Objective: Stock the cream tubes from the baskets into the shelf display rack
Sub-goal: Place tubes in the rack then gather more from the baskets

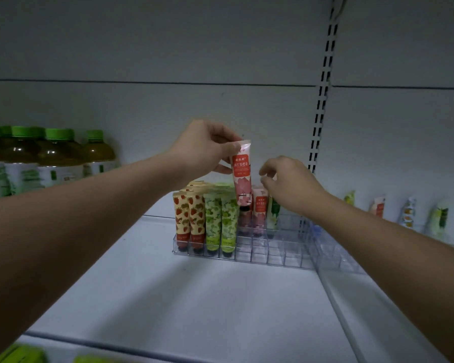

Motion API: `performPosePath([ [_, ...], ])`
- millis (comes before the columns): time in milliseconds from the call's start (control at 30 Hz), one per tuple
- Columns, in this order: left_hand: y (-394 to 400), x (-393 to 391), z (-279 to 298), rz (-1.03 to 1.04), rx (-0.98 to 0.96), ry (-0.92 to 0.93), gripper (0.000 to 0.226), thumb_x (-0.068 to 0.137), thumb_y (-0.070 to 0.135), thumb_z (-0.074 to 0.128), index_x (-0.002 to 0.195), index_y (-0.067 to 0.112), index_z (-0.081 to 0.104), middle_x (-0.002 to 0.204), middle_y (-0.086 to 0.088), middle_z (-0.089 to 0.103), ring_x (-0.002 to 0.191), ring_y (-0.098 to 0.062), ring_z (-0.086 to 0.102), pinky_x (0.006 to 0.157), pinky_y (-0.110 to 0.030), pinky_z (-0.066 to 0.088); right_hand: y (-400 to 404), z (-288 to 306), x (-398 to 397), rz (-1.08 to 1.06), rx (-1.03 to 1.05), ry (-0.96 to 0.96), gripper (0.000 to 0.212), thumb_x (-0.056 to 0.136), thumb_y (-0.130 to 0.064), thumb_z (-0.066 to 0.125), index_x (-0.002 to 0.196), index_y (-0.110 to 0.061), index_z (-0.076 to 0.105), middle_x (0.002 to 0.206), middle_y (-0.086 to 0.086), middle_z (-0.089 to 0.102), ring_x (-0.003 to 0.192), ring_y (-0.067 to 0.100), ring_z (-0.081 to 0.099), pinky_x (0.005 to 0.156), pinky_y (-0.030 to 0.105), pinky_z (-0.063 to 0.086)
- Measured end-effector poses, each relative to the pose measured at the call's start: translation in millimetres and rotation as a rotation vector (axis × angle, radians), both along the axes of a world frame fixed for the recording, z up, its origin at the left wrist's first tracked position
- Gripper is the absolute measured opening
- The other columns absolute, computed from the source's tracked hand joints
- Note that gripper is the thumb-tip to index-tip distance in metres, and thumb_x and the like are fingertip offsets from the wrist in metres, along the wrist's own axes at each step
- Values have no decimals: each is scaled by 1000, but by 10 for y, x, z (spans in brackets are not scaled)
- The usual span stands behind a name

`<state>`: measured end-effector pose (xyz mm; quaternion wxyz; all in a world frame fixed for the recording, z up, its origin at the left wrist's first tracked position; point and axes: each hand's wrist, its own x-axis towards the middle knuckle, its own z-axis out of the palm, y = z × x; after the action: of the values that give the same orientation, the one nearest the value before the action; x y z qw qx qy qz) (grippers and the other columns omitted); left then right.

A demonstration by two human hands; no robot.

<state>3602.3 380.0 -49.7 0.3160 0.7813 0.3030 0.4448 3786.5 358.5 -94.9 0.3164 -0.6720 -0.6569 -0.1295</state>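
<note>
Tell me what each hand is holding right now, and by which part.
The left hand pinches the pink cream tube near its flat crimped top end, cap pointing down over the rack. The right hand holds nothing; its fingers are loosely curled.

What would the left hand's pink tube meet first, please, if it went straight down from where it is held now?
Probably the pink tubes standing in the clear rack, or an empty slot beside them; depth is unclear.

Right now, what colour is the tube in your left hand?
Pink with red flowers, seen from the head camera.
</note>
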Motion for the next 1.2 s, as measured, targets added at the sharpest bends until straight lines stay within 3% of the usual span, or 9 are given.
performPosePath([
  [167, -23, 149, 46, 110, 33, 20, 4, 89, 13, 66, 89, 17, 67, 92, -4, 69, 86, -17, 67, 74, -25, 57, -515, -155, -160, 108, -165, 90, 18, 96, -22, 51, 93, -19, 69, 90, -1, 68, 80, 18, 64, 73, 34, 55],
  [300, -54, 299, 21, 174, 38, 76, 10, 88, 12, 67, 81, 17, 66, 90, -6, 68, 88, -21, 66, 81, -32, 58, -885, -503, -223, 244, -348, 126, 19, 96, -34, 54, 95, -22, 69, 92, -9, 67, 82, 8, 63, 77, 30, 53],
  [367, -64, 376, -13, 211, 61, 128, 9, 88, 10, 67, 81, 16, 67, 90, -6, 68, 88, -21, 66, 82, -34, 58, -1025, -713, -203, 287, -423, 132, 23, 95, -44, 52, 100, -28, 68, 97, -14, 65, 86, 4, 61, 79, 28, 51],
  [433, -66, 448, -58, 255, 110, 196, 8, 88, 10, 68, 82, 16, 68, 90, -5, 68, 87, -19, 66, 83, -36, 58, -1113, -904, -158, 311, -462, 61, 35, 94, -53, 48, 117, -32, 63, 115, -16, 60, 106, 5, 54, 95, 31, 46],
  [500, -47, 511, -111, 285, 152, 263, 6, 87, 11, 68, 84, 15, 70, 90, -4, 68, 87, -19, 65, 85, -37, 57, -1178, -1017, -132, 323, -473, 21, 48, 94, -58, 42, 135, -35, 51, 137, -19, 48, 128, 6, 38, 109, 30, 32],
  [600, 3, 581, -207, 322, 193, 345, 8, 88, 7, 66, 93, 10, 72, 95, -7, 70, 88, -20, 64, 85, -37, 56, -1218, -1058, -142, 300, -486, 5, 56, 95, -61, 35, 147, -38, 35, 154, -19, 28, 142, 5, 20, 116, 28, 17],
  [833, 103, 668, -270, 418, 262, 395, 14, 89, 5, 62, 98, 8, 73, 100, -8, 70, 86, -19, 62, 80, -33, 55, -1233, -1071, -165, 279, -510, -16, 56, 97, -59, 33, 149, -38, 30, 158, -16, 20, 145, 5, 14, 117, 28, 8],
  [967, 119, 723, -297, 417, 292, 445, 14, 89, 10, 65, 99, 7, 74, 101, -9, 71, 81, -17, 58, 70, -27, 48, -1237, -1060, -163, 279, -504, -9, 56, 97, -59, 34, 149, -38, 31, 158, -17, 22, 144, 5, 16, 116, 28, 9],
  [1200, 231, 617, -305, 475, 269, 537, 13, 88, 14, 67, 97, 7, 72, 96, -8, 69, 73, -14, 57, 68, -26, 45, -1233, -1085, -155, 276, -496, 8, 56, 95, -61, 36, 148, -40, 32, 158, -17, 22, 144, 4, 16, 116, 27, 10],
])
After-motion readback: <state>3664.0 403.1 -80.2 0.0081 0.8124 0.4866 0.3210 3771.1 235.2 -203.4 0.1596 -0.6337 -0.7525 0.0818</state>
